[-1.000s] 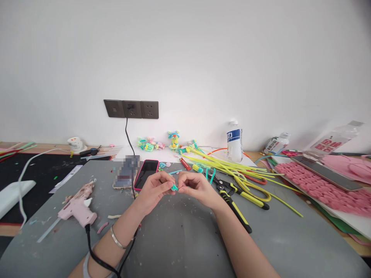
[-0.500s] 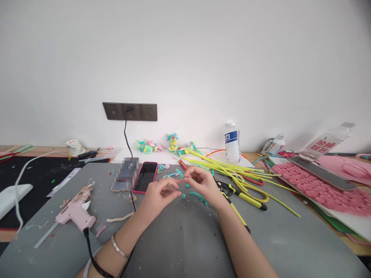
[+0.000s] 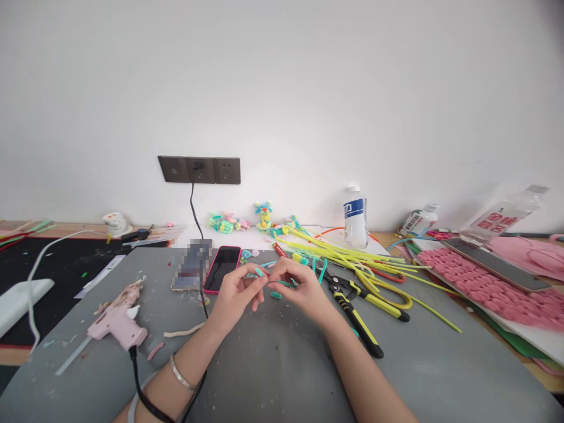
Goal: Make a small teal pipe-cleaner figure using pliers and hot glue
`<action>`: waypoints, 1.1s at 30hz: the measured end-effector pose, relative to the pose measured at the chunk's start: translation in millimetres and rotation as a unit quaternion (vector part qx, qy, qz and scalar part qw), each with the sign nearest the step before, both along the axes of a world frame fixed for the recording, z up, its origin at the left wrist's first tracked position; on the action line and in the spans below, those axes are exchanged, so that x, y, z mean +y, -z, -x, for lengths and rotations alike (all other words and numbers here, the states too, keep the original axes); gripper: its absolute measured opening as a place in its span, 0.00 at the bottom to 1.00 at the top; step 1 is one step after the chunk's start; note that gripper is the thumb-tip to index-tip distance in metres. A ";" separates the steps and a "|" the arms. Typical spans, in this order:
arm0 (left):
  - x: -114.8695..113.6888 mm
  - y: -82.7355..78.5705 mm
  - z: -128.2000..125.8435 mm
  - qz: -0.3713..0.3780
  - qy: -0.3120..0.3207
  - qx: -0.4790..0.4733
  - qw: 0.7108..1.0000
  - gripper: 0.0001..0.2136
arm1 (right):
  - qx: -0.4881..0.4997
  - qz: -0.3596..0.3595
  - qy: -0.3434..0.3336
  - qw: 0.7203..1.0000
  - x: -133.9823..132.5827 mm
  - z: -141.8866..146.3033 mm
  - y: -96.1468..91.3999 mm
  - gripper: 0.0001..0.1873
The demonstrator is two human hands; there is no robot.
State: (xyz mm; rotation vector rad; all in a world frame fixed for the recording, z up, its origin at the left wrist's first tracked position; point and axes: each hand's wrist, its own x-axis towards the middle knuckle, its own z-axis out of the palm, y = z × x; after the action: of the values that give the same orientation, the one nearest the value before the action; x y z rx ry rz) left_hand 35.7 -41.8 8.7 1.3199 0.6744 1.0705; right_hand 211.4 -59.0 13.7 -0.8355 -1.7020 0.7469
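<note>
My left hand and my right hand meet over the grey mat, fingertips almost touching. Both pinch a short teal pipe-cleaner piece between thumb and fingers. Another small teal piece lies on the mat just below the fingertips, and a teal strip runs under my right fingers. Yellow-handled pliers lie just right of my right wrist.
A pink glue gun with a black cord lies at left. Two phones sit behind my hands. Yellow pipe cleaners, a bottle, small craft figures and a pink sheet fill the right and back.
My hands parted half a second ago, dropping teal bits on the mat, and have now come back together, pinching a teal piece again.
</note>
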 end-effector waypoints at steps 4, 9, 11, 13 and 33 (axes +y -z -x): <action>1.7 -4.4 1.2 0.044 -0.036 -0.084 0.995 0.12 | 0.073 0.045 0.012 0.996 3.5 -8.0 2.4 0.13; 6.2 -7.5 5.1 0.094 -0.075 -0.192 0.974 0.13 | 0.281 0.082 -0.014 0.956 10.3 -13.9 6.6 0.26; 6.2 -7.2 4.9 0.093 -0.065 -0.186 0.976 0.13 | 0.283 0.105 -0.062 0.951 9.1 -9.8 6.2 0.25; 4.9 -6.7 3.6 0.079 -0.047 -0.162 0.983 0.13 | 0.253 0.144 -0.097 0.952 5.9 -2.9 5.3 0.20; -1.0 -7.9 5.0 -0.014 0.067 -0.030 0.997 0.16 | 0.285 0.205 -0.145 0.925 1.8 3.8 5.1 0.13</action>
State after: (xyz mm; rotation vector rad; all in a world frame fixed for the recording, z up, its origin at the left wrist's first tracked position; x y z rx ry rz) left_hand 30.7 -42.9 16.6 1.3319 0.5203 1.0098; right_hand 207.6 -57.3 8.5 -0.5586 -1.1616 1.4315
